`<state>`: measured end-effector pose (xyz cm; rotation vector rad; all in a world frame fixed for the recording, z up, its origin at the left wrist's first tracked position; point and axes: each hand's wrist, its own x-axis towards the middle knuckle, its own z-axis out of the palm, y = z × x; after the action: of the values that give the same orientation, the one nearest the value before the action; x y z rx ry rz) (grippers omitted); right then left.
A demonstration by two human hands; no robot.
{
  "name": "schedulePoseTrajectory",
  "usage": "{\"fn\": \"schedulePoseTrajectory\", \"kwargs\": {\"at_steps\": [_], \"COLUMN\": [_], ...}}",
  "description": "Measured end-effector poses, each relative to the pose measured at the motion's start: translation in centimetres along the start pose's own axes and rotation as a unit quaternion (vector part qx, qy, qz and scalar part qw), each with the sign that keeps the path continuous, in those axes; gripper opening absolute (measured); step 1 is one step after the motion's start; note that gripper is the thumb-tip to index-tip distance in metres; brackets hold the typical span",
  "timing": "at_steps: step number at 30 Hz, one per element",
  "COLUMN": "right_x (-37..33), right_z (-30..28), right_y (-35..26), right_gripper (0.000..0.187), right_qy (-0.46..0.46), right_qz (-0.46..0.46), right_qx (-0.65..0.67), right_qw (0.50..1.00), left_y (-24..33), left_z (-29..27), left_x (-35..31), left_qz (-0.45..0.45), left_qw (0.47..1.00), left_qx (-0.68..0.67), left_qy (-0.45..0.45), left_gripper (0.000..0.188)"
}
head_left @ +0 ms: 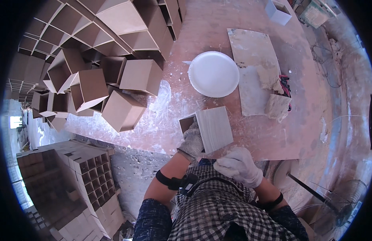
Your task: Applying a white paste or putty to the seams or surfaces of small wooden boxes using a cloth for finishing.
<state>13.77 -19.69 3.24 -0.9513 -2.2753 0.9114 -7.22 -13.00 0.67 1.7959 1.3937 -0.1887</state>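
Observation:
At the near edge of the table, a small open-ended box (215, 129) lies on its side with its opening to the left. Pale, streaky white covers its upward face. My left hand (191, 141), in a grey knit glove, reaches into the opening and grips the box from inside; its fingertips are partly hidden by the wall. Close to the box's near right corner is my right hand (240, 165) in a white glove. Its fingers are curled together, and whatever they may hold is hidden. Beyond the box sits a round white dish-like thing (213, 74).
Brown open boxes (123, 110) lie in a loose pile at the left of the table (182, 44), before tall stacks. A stained board (250, 48) with torn sheets lies right of the dish. More boxes (95, 176) stand below left; a pedestal fan (345, 211) is at right.

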Motion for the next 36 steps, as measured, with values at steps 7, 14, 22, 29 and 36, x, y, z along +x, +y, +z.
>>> {"fn": "schedulePoseTrajectory", "kwargs": {"at_steps": [7, 14, 22, 29, 36], "right_x": [5.0, 14.0, 13.0, 0.0, 12.4], "right_z": [-6.3, -1.6, 1.4, 1.4, -2.9], "right_y": [0.1, 5.0, 3.8, 1.7, 1.2], "right_gripper": [0.027, 0.036, 0.025, 0.024, 0.030], "right_qy": [0.199, 0.061, 0.095, -0.130, 0.057], "right_qz": [-0.045, -0.138, -0.155, -0.003, -0.177], "right_qx": [-0.105, 0.134, -0.004, 0.152, 0.091], "right_qw": [0.973, 0.979, 0.983, 0.980, 0.978], "left_y": [-4.3, -6.7, -8.2, -7.6, -9.2], "left_z": [3.7, 2.3, 3.9, 3.1, 5.7], "left_x": [-1.3, -0.9, 0.1, -1.0, 1.1], "left_qz": [0.144, 0.281, 0.222, 0.259, 0.183], "left_qw": [0.973, 0.888, 0.942, 0.912, 0.931], "left_qx": [0.087, 0.141, -0.079, 0.117, -0.234], "left_qy": [0.157, 0.336, 0.240, 0.297, 0.213], "left_gripper": [0.063, 0.053, 0.057, 0.050, 0.042]}}
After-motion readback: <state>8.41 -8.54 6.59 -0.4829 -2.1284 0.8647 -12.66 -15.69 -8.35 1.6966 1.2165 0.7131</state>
